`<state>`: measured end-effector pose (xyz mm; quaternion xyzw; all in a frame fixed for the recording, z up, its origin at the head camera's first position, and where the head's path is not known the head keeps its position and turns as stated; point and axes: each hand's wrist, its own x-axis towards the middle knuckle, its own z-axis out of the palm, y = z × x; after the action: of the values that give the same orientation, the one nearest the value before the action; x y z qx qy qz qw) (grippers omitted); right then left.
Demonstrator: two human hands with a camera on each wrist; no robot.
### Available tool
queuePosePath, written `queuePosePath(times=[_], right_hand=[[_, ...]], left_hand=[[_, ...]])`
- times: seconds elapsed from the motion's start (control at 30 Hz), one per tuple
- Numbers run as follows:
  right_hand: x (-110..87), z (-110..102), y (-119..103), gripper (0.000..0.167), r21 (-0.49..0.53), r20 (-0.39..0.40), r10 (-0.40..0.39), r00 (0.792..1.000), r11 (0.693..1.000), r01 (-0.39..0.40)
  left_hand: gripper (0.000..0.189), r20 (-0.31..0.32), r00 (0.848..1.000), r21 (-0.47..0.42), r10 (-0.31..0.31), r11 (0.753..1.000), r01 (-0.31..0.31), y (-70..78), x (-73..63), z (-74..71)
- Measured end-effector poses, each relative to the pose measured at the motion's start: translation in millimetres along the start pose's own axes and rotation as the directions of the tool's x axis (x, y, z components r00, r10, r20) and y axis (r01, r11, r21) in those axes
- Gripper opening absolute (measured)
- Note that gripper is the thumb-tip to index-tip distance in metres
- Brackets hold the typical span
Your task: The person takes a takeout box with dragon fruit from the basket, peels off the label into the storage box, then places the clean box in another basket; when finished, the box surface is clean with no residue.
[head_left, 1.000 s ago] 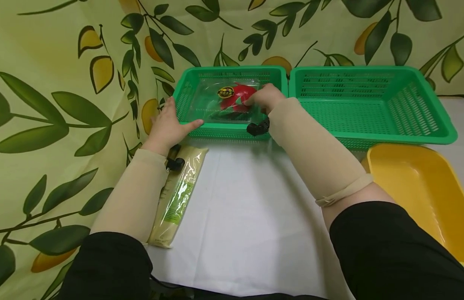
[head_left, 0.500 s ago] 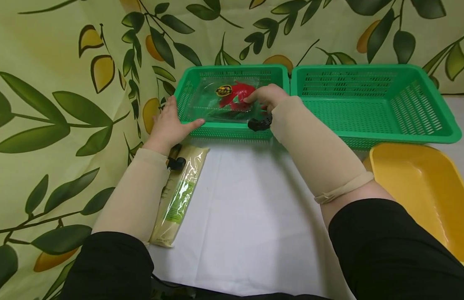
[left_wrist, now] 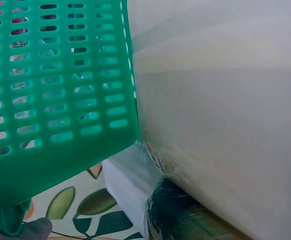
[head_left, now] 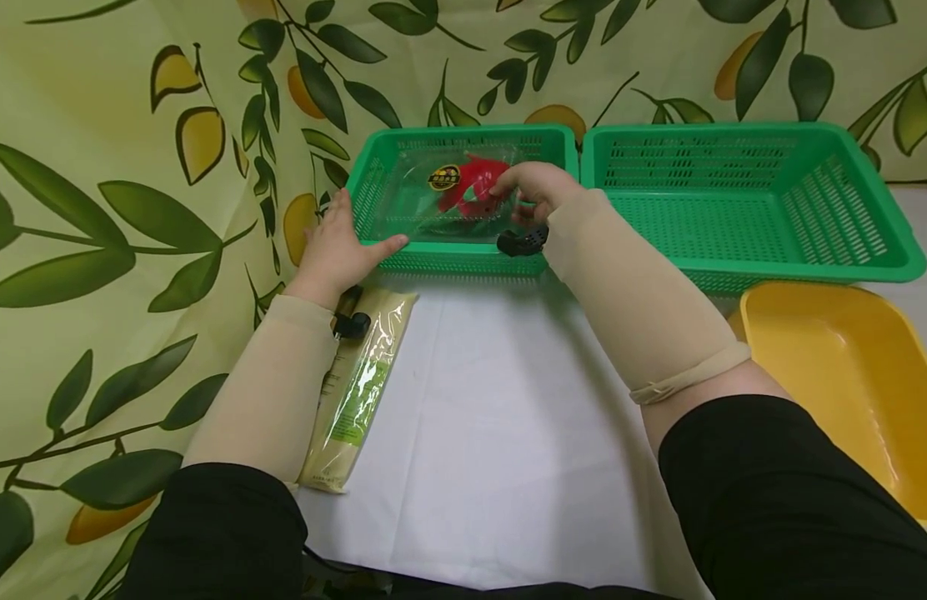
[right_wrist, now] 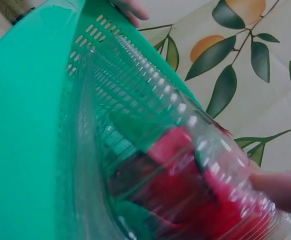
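Note:
A clear plastic clamshell box [head_left: 413, 187] sits tilted in the left green basket [head_left: 448, 260]. Through its lid show a red item [head_left: 474, 185] with some green on it and a round black-and-yellow sticker [head_left: 443, 177]. My right hand [head_left: 537, 185] grips the box by its right end; in the right wrist view a finger [right_wrist: 278, 186] presses on the ridged plastic. Other fingers of that hand are partly hidden. With fingers spread and fairly straight, my left hand [head_left: 336, 250] rests at the basket's front left corner, its thumb along the front rim.
A second green basket [head_left: 794, 271] stands directly to the right. In front of it lies a yellow tray [head_left: 816, 375]. A long, shiny beige packet [head_left: 358, 400] lies by my left forearm on the white tablecloth [head_left: 478, 417]. Leaf-patterned cloth [head_left: 133, 333] hangs at the left and back.
The clear box has risen slightly at its right side with my right hand, which has shifted a little to the right. My left hand stays at the basket corner.

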<state>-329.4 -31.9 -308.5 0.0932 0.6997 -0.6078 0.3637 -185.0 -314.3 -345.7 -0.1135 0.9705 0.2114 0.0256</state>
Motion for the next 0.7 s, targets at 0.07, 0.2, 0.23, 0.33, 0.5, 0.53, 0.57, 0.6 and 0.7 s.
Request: queuePosePath(times=[0.07, 0.2, 0.23, 0.33, 0.5, 0.53, 0.57, 0.6, 0.7], right_hand=[[1.5, -0.8, -0.1, 0.022, 0.001, 0.009, -0.006, 1.000, 1.000, 0.006], [1.6, -1.5, 1.2, 0.010, 0.001, 0.007, -0.035, 0.999, 0.999, 0.035], [0.9, -1.4, 2.0, 0.008, 0.001, 0.006, -0.045, 0.999, 0.999, 0.045], [-0.9, -1.3, 3.8, 0.010, 0.013, 0.001, -0.080, 0.997, 0.997, 0.080], [-3.9, -1.4, 4.6, 0.011, 0.018, -0.006, -0.120, 0.993, 0.993, 0.121], [-4.3, -1.6, 4.6, 0.010, 0.017, -0.005, -0.125, 0.992, 0.992, 0.125], [-4.6, -1.8, 4.5, 0.008, 0.021, -0.006, -0.129, 0.992, 0.991, 0.130], [-5.0, -2.0, 4.6, 0.005, 0.024, -0.007, -0.133, 0.991, 0.991, 0.133], [-4.7, -2.8, 4.9, 0.005, 0.060, -0.013, -0.143, 0.990, 0.988, 0.143]], left_hand=[[0.131, 0.000, 1.000, 0.000, -0.001, 1.000, 0.001, -0.1, 0.3, 0.2], [0.132, 0.003, 1.000, 0.000, -0.003, 1.000, 0.003, -0.2, 1.2, 0.0], [0.132, 0.003, 1.000, -0.001, -0.003, 1.000, 0.003, -0.4, 1.5, 0.0], [0.132, 0.003, 1.000, -0.002, -0.002, 1.000, 0.002, -0.6, 2.3, -0.2], [0.131, 0.001, 1.000, -0.001, -0.005, 1.000, 0.005, -0.6, 3.0, 0.0], [0.131, 0.001, 1.000, -0.002, -0.005, 1.000, 0.005, -0.8, 3.2, 0.1], [0.131, 0.002, 1.000, -0.003, -0.005, 1.000, 0.005, -1.0, 3.4, 0.0], [0.132, 0.002, 1.000, -0.004, -0.005, 1.000, 0.005, -1.3, 3.7, 0.2], [0.132, 0.004, 1.000, -0.008, -0.006, 1.000, 0.006, -2.4, 4.9, 0.8]])
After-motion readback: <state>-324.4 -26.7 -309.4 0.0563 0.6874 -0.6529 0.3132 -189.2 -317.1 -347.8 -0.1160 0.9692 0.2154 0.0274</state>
